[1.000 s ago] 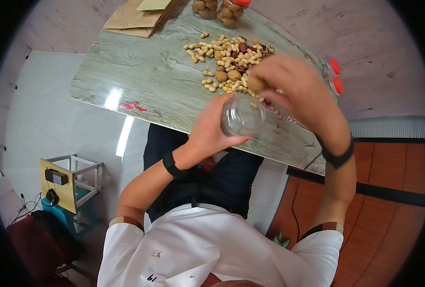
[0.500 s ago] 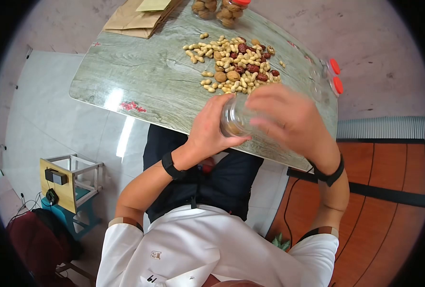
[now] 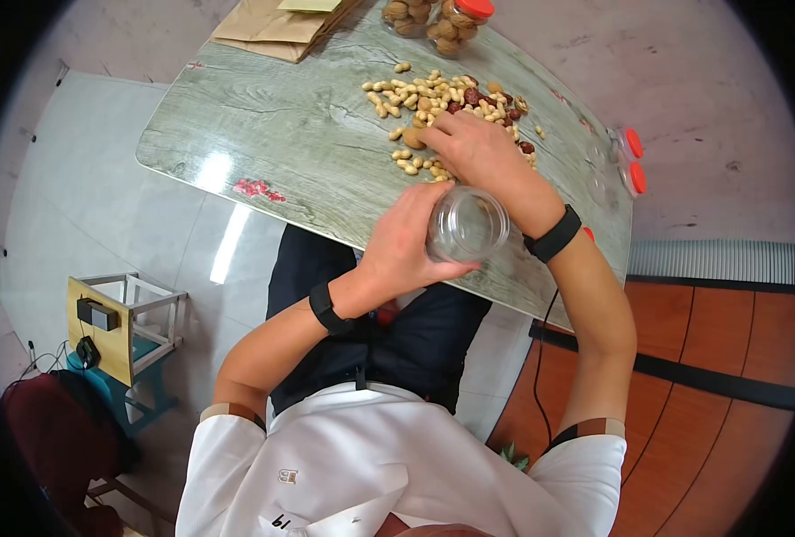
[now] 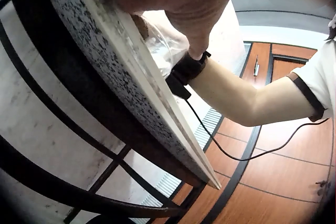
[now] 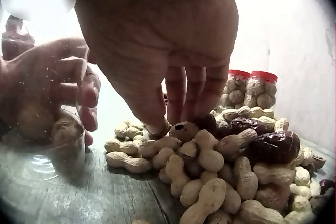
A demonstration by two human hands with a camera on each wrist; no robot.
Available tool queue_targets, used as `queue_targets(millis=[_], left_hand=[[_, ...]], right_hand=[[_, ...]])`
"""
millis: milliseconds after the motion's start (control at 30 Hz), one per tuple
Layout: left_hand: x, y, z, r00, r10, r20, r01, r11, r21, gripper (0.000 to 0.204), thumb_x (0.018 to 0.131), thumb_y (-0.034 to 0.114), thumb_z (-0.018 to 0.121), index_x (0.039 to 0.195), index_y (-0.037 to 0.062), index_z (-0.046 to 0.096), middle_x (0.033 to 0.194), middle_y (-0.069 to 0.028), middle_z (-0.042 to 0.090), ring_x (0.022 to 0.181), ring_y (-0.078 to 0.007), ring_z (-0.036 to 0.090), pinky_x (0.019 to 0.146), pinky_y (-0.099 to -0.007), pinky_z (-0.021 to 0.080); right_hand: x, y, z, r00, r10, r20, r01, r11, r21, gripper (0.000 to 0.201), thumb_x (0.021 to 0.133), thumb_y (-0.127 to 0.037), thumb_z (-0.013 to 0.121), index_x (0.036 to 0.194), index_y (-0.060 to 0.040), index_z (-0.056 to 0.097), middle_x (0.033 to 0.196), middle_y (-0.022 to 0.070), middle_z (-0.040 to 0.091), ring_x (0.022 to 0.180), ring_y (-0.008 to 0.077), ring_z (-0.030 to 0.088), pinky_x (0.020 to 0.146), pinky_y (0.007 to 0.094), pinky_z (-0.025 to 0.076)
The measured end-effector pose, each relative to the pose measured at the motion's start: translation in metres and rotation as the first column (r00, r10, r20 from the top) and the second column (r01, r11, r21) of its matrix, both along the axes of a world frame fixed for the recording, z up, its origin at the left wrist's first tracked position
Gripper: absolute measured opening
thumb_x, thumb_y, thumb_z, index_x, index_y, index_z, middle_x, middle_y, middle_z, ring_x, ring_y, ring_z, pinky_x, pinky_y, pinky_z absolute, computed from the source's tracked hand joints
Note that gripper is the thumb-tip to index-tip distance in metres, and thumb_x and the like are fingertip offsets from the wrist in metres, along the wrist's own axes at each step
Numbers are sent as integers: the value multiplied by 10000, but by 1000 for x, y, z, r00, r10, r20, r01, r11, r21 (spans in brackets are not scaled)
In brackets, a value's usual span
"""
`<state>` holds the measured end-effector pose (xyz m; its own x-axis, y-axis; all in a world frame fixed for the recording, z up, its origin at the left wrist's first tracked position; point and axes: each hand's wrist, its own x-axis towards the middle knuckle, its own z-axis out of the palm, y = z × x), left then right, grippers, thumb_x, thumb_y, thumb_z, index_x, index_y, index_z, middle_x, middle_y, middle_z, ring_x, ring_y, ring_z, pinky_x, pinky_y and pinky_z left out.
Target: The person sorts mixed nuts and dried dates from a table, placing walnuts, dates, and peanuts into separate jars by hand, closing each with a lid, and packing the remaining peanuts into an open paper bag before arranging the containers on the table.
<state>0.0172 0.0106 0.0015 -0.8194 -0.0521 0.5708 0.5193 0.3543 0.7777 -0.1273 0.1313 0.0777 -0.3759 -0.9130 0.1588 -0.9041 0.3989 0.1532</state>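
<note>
- One left hand (image 3: 397, 240) curls round a clear jar (image 3: 465, 229) at the near edge of the surface (image 3: 263, 116).
- A walnut (image 3: 413, 138) lies beside peanuts (image 5: 207, 199), farther in from that near edge; it should be light, hard and rough, best pinched across its widest part.
- The jar looks stiff, probably light but slippery; grip it round the body, keeping the mouth free.
- The right hand (image 3: 482, 159), fingers narrow and pointing down, reaches the walnut; whether it has closed on it, I cannot tell.
</note>
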Motion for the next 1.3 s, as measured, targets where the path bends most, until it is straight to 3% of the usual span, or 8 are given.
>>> queue_targets(millis=[167, 267, 500, 700, 867, 1300], left_hand=[[0, 0, 1, 1000, -16, 22, 15, 1000, 22, 970, 604, 359, 993, 1375, 28, 507, 1204, -175, 633, 1053, -375, 664, 889, -441, 551], [0, 0, 1, 1000, -15, 14, 15, 1000, 21, 971, 605, 357, 993, 1378, 28, 506, 1210, -176, 634, 1065, -377, 663, 896, -441, 551], [0, 0, 2, 1000, -17, -3, 17, 1000, 26, 969, 605, 355, 993, 1378, 30, 508, 1224, -178, 635, 1085, -381, 660, 912, -445, 549], [0, 0, 3, 1000, -20, 13, 19, 1000, 23, 974, 602, 354, 994, 1380, 33, 504, 1224, -178, 634, 1090, -383, 656, 913, -449, 547], [0, -1, 3, 1000, -19, 5, 19, 1000, 21, 982, 600, 354, 995, 1384, 36, 496, 1221, -179, 632, 1088, -383, 656, 912, -447, 547], [0, 0, 1, 1000, -4, 5, 4, 1000, 8, 991, 598, 357, 997, 1386, 30, 493, 1222, -182, 629, 1086, -383, 659, 907, -446, 550]], right_hand=[[5, -7, 7, 999, -24, 40, 20, 997, 77, 330, 853, -162, 664, 1182, -174, 661, 1010, 52, 660, 982, 269, 701, 711, 397, 609], [1, -7, 6, 998, 60, 13, -61, 992, 108, 360, 856, -166, 667, 1216, -170, 640, 1018, 61, 652, 985, 276, 701, 715, 402, 612], [-3, -8, 5, 997, -1, 74, -13, 982, 189, 383, 837, -137, 677, 1219, -158, 654, 1079, 69, 605, 1018, 273, 671, 747, 409, 587], [-2, -8, 7, 996, -2, 94, -15, 983, 182, 218, 840, -135, 674, 1057, -126, 651, 1101, 69, 596, 1023, 273, 655, 770, 407, 582], [-11, -7, 1, 987, -8, 160, -11, 993, 119, 176, 825, -63, 652, 990, -124, 673, 1010, 64, 617, 964, 282, 667, 772, 417, 570], [-14, -4, -1, 987, 6, 164, -23, 994, 108, 162, 806, -35, 652, 954, -98, 669, 964, 86, 629, 918, 305, 669, 778, 446, 549]])
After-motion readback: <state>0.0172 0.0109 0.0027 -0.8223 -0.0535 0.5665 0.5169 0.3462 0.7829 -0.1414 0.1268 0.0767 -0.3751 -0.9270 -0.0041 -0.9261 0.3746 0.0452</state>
